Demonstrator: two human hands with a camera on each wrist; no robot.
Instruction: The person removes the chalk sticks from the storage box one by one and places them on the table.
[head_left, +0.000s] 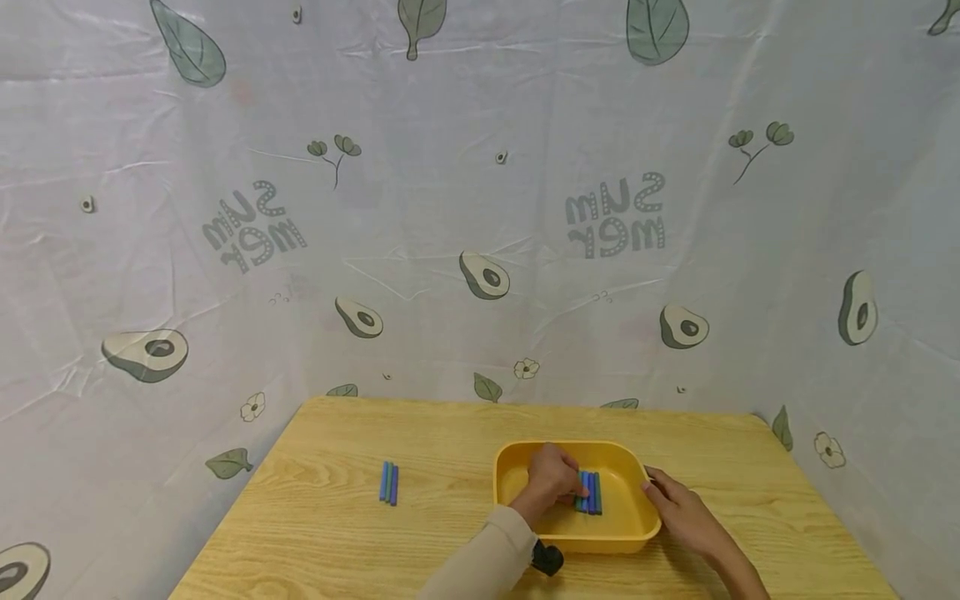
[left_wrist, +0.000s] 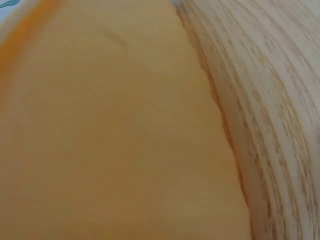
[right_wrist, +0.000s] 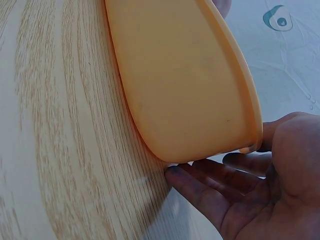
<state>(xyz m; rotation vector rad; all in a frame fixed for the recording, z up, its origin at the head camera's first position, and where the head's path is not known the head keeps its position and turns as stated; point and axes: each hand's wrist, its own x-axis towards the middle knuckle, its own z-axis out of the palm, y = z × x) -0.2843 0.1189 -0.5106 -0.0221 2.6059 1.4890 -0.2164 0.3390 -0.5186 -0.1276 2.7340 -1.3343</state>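
A yellow rectangular tray stands on the table, and several short blue and green sticks lie side by side on its floor. My left hand reaches over the near rim into it, with the fingertips at the left side of the sticks; whether they pinch one is hidden. With my right hand I grip the tray's right end, thumb at the rim. In the right wrist view, the fingers lie against the outer wall. Only the tray's side fills the left wrist view; no hand shows there.
Three more sticks, blue, green and purple, lie together on the wooden table, left of the tray. Behind and at both sides of the table hangs a pale curtain printed with avocados. A black wrist device sits below my left wrist.
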